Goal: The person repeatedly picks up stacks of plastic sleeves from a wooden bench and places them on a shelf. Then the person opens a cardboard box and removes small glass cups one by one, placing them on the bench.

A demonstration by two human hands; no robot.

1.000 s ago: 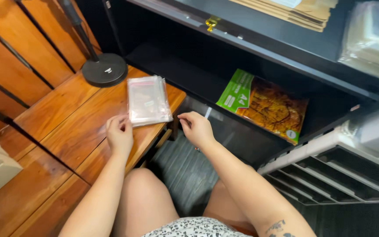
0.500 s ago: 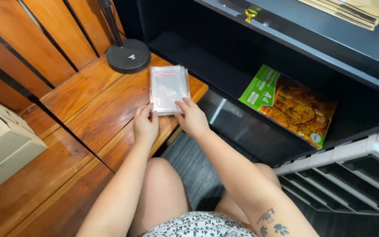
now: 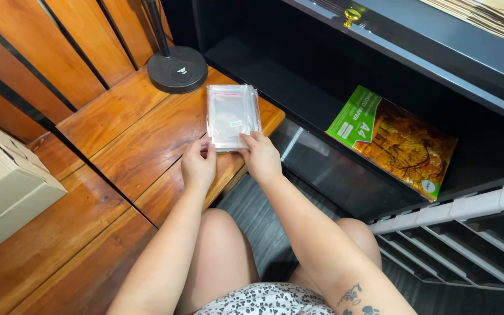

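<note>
Wooden slat wall fills the upper left; a wooden bench runs below it. Black shelving spans the upper right, above what seems grey flooring.

Wooden slatted bench, clear plastic bag stack near its edge, round black stand base, cardboard box

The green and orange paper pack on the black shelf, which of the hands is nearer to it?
Right. The right hand rests at the near edge of the clear plastic sleeves, on the side toward the paper pack. The left hand sits farther away, on the wooden table.
</note>
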